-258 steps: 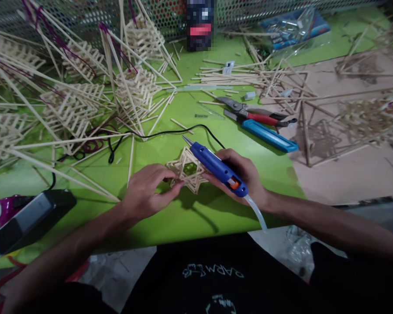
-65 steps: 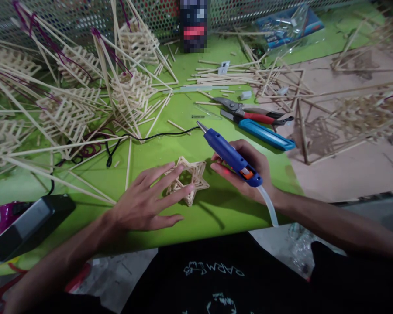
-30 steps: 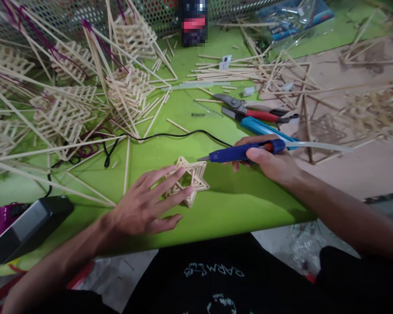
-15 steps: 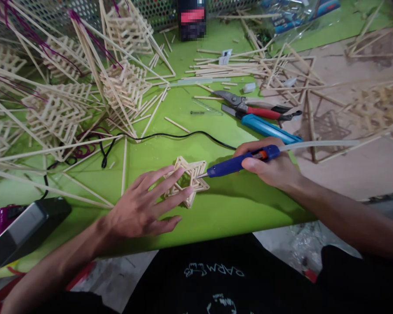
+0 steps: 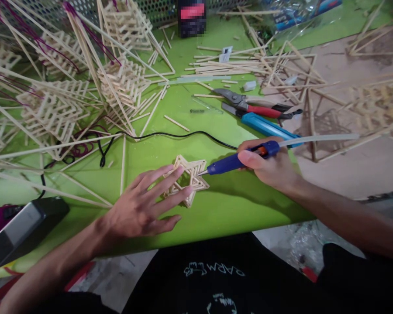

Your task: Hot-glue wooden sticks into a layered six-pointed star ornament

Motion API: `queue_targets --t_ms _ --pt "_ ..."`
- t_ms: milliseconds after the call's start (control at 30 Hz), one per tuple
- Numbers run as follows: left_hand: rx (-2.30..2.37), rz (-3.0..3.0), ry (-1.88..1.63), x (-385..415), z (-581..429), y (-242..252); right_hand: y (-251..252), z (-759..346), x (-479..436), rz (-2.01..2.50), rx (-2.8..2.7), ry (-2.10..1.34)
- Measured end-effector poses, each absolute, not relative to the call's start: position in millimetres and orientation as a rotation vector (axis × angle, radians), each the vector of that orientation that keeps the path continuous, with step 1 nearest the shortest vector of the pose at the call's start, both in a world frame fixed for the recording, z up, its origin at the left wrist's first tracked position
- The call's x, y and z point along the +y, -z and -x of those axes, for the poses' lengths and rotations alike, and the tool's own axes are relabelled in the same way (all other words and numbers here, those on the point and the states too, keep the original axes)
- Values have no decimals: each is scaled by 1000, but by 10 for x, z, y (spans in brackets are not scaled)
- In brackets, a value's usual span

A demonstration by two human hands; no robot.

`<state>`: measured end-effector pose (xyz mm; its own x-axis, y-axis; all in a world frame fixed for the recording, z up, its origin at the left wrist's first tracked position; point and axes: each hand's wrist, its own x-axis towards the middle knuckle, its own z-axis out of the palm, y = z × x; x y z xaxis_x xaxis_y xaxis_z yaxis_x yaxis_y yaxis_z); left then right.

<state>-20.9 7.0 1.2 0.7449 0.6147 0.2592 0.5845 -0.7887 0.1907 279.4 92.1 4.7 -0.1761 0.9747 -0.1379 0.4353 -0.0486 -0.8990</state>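
Note:
A small star built of thin wooden sticks [image 5: 193, 173] lies on the green table [image 5: 157, 150]. My left hand [image 5: 144, 207] rests flat with fingers spread, two fingertips pressing on the star's left side. My right hand [image 5: 270, 163] grips a blue glue gun [image 5: 237, 159] lying nearly level, its metal tip touching the star's right edge. A clear glue stick [image 5: 317, 139] pokes out of the gun's back toward the right. The gun's black cord [image 5: 177, 135] runs left across the table.
Stacked stick structures and long sticks [image 5: 65, 96] crowd the left. Red-handled pliers [image 5: 255, 107] and a blue knife [image 5: 265, 126] lie behind my right hand. Loose sticks [image 5: 229, 67] and stick frames [image 5: 314, 87] fill the back and right. A black box [image 5: 22, 229] sits at the near left.
My right hand swung the glue gun from pointing away to lying level, then moved its tip left onto the star. My left hand stayed flat on the star.

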Motion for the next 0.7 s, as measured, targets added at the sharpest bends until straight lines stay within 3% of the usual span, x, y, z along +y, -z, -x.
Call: queue_targets --t_ms 700 --pt "965 -2854 -477 81 200 -35 -19 -2806 888 1473 -1744 -1116"
